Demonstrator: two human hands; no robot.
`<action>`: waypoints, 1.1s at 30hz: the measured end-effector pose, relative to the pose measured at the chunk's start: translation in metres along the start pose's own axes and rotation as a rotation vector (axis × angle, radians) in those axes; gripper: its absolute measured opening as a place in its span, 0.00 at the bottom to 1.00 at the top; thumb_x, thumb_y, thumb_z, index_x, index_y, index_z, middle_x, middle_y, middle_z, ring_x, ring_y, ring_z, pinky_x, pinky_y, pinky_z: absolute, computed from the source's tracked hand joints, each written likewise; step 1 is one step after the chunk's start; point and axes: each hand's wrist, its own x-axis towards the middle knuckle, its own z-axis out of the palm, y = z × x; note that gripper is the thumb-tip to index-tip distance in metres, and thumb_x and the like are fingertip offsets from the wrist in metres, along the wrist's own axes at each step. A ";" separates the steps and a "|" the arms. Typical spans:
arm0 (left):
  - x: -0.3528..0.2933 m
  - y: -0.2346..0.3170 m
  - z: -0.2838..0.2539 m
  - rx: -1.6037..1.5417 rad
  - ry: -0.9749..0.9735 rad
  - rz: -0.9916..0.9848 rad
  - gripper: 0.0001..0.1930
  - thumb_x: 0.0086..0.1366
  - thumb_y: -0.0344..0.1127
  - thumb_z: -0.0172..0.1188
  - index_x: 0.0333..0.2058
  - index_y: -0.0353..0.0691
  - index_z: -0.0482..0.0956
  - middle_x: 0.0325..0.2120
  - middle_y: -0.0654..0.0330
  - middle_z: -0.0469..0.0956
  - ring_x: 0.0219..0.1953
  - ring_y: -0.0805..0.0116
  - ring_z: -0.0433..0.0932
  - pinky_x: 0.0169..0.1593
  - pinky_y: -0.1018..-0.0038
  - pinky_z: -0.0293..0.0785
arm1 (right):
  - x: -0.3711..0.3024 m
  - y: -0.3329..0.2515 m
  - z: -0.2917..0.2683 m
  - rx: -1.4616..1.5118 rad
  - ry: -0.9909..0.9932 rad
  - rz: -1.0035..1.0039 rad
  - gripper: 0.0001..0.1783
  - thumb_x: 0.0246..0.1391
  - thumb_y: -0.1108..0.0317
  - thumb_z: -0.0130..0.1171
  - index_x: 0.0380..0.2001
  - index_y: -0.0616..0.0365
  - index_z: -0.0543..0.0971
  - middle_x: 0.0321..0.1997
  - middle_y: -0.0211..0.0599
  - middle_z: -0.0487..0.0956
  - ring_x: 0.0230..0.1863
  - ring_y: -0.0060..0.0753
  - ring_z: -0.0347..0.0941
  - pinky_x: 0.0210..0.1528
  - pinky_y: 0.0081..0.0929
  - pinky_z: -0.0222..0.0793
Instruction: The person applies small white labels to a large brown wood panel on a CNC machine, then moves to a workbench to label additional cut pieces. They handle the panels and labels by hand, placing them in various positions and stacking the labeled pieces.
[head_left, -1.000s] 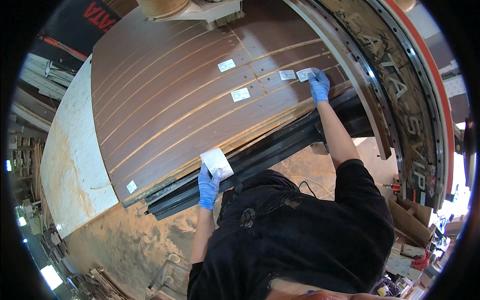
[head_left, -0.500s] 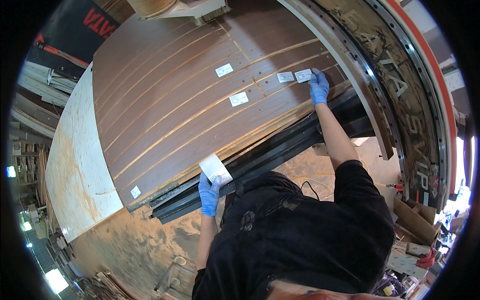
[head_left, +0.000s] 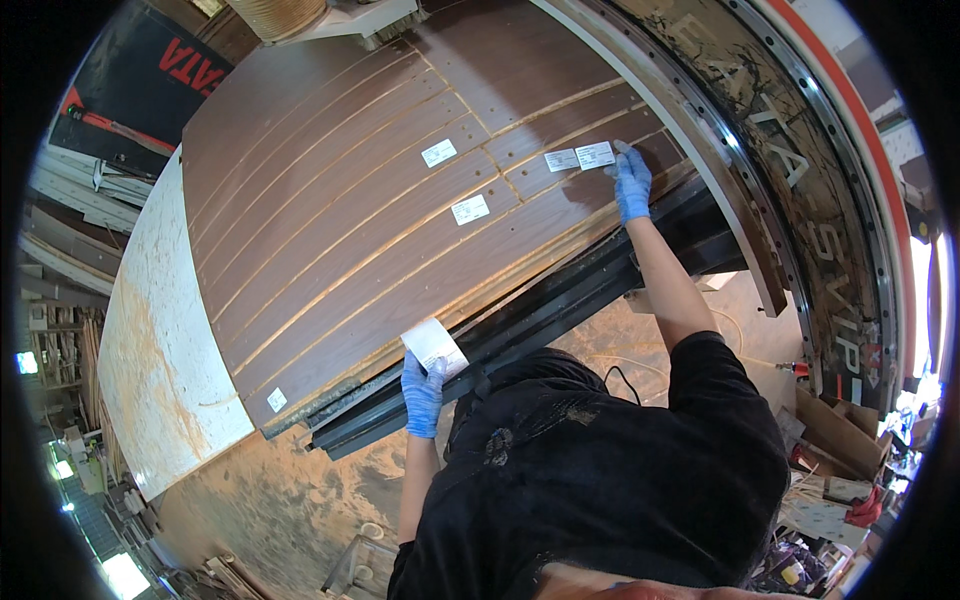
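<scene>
My left hand (head_left: 422, 398), in a blue glove, is closed on a white label roll (head_left: 436, 346) at the near edge of the brown board (head_left: 330, 230). Narrow, pale grooves run across the board. At the far right, my right hand (head_left: 632, 183), also gloved in blue, reaches over the board with its fingers stretched out. Its fingertips are at the right end of a white label (head_left: 595, 155). Just left of that lies another label (head_left: 561, 160). Two more, an upper label (head_left: 438, 152) and a lower label (head_left: 470, 208), lie further left. A small label (head_left: 277, 399) is at the near left corner.
A black metal beam (head_left: 480, 345) runs along the board's near side. To the left stretches a white, dust-streaked panel (head_left: 160, 340). A brush-edged machine head (head_left: 385, 30) stands over the far edge. A curved machine frame (head_left: 760, 180) bounds the right. Sawdust covers the floor (head_left: 270, 490).
My right hand has eased back slightly from the rightmost label, which shows more fully. My left hand keeps the label roll. The whole view has shifted a little.
</scene>
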 end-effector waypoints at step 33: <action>0.007 0.033 -0.069 -0.121 0.215 0.184 0.23 0.59 0.36 0.58 0.50 0.34 0.64 0.41 0.58 0.71 0.44 0.72 0.69 0.47 0.74 0.68 | -0.166 -0.072 0.144 0.082 -0.533 0.250 0.22 0.54 0.71 0.55 0.53 0.58 0.69 0.41 0.31 0.73 0.37 0.21 0.67 0.44 0.19 0.69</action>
